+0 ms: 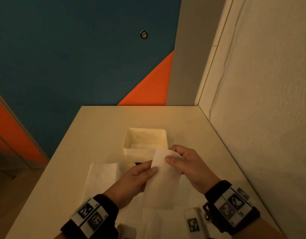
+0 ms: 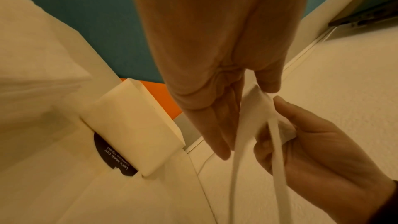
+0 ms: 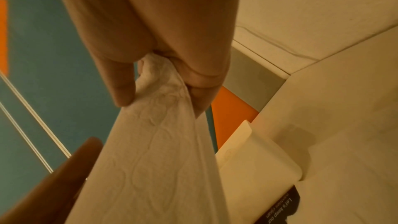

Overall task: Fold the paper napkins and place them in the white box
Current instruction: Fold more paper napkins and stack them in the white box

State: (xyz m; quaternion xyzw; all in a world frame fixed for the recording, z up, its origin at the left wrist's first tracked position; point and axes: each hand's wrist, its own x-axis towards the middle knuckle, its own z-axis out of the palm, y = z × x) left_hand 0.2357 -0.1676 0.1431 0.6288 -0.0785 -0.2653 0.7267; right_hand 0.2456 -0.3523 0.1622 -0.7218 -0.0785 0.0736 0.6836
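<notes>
A white paper napkin (image 1: 161, 181) folded into a long strip hangs in the air above the table, just in front of the white box (image 1: 129, 149). My left hand (image 1: 140, 175) pinches its left edge near the top, thumb on the front. My right hand (image 1: 185, 161) pinches its top right corner; in the right wrist view the napkin (image 3: 155, 151) is bunched between thumb and fingers (image 3: 125, 88). In the left wrist view the napkin (image 2: 254, 117) shows edge-on between both hands. The box (image 2: 133, 125) stands open, and what lies in it is not clear.
A stack of flat white napkins (image 1: 102, 178) lies on the cream table (image 1: 97, 128) left of my hands. More napkin sheets (image 1: 154, 219) lie at the near edge. A dark round sticker (image 2: 114, 157) sits under the box. A white wall (image 1: 269, 100) borders the table's right side.
</notes>
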